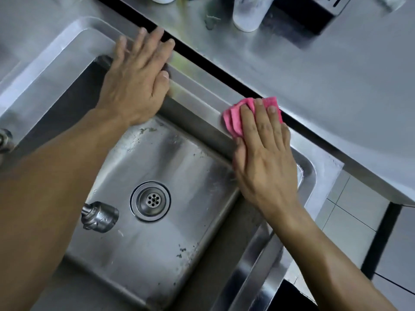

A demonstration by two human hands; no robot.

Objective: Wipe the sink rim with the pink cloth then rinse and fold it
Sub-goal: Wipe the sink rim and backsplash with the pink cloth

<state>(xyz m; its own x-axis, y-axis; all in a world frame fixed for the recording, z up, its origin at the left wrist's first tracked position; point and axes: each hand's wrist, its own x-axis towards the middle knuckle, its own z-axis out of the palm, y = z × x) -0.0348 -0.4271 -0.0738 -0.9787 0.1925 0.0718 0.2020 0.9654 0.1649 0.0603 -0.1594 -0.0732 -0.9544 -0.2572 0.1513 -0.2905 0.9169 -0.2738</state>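
One pink cloth (235,118), bunched in folds, right of frame centre on the far sink rim (197,95), just beside the black gap (224,70) between rim and counter. Pressed flat under right hand (267,158): fingers straight and spread over the cloth, nothing curled round it, thumb at the rim's inner edge. Right forearm running in from lower right corner.

Left hand (134,81) in upper centre-left, palm down on same rim, fingers straight and fanned, tips reaching the black gap; holding nothing, resting only. Left forearm filling the left and lower left of frame, crossing over the basin.

Two hands, one cloth, one sink.

Steel sink basin (179,232) in centre: one round drain strainer (150,201) in the bottom, dark specks and smears scattered on the floor. One metal faucet spout end (100,216) just left of the drain, poking out from under the left forearm. Another metal fitting (5,140) at left edge, partly cut off.

Steel counter (336,75) across upper right. One frosted clear tumbler (249,14) at top centre, contents not readable. Dark box-like object (314,12) right of it, cropped. Two white container bases at top edge, cropped. Tiled floor (350,218) at right below the counter.
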